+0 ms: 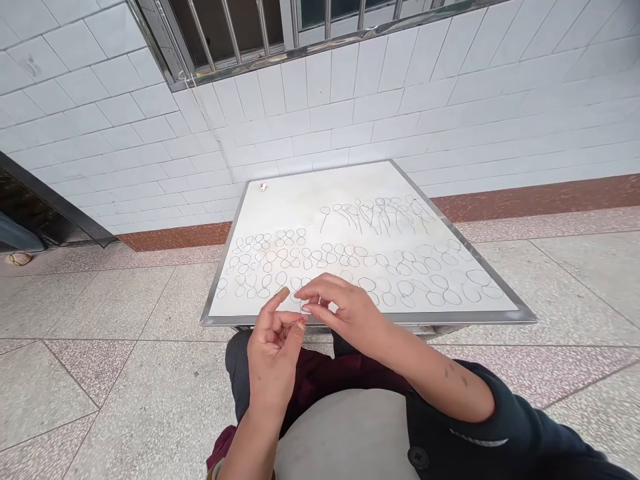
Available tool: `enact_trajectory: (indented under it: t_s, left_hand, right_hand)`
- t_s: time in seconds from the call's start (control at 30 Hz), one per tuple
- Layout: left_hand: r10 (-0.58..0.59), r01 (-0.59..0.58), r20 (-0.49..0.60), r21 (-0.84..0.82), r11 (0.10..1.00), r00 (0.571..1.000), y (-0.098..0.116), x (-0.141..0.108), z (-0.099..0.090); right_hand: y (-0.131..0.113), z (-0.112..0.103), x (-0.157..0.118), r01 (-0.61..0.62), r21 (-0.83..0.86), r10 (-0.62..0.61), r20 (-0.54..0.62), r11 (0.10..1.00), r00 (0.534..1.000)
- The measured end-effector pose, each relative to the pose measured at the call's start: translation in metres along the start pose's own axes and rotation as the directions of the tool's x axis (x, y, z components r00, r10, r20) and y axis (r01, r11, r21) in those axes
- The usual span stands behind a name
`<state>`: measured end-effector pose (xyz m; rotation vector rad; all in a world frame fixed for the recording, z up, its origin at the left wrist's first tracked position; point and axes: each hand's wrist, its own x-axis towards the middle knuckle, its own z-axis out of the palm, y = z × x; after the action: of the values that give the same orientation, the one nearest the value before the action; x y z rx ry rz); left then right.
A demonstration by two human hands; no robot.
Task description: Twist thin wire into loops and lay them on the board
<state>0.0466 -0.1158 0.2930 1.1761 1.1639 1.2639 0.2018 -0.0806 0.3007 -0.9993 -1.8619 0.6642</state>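
Working at one table (285, 200), two hands (273, 350) (353, 310) handle one thin wire (301, 308)

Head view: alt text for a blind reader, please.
A left hand and right hand are close together at the near edge of a white table; anything pinched there is too fine to tell. Thin dark loops lie in rows across it, some farther back with long tails. A tiled wall with a barred window stands behind.
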Motion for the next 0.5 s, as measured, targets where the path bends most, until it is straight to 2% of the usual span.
enact_trajectory:
  t_s: [0.33, 0.43, 0.5]
  left_hand:
    - [-0.060, 0.076, 0.098, -0.174, 0.982, 0.993, -0.0045, 0.0009, -0.0060]
    - [-0.071, 0.088, 0.112, -0.152, 0.984, 0.991, -0.0061, 0.0010, -0.0059]
    - [-0.087, 0.104, 0.130, -0.130, 0.986, 0.988, -0.0077, 0.0011, -0.0057]
  right_hand:
    - [0.0042, 0.0005, -0.0003, -0.151, 0.064, 0.156, -0.072, 0.986, 0.985]
    - [0.0032, -0.0006, 0.0000, -0.156, 0.066, 0.159, -0.049, 0.986, 0.986]
    - [0.0033, -0.0007, 0.0002, -0.117, 0.052, 0.119, -0.021, 0.992, 0.993]
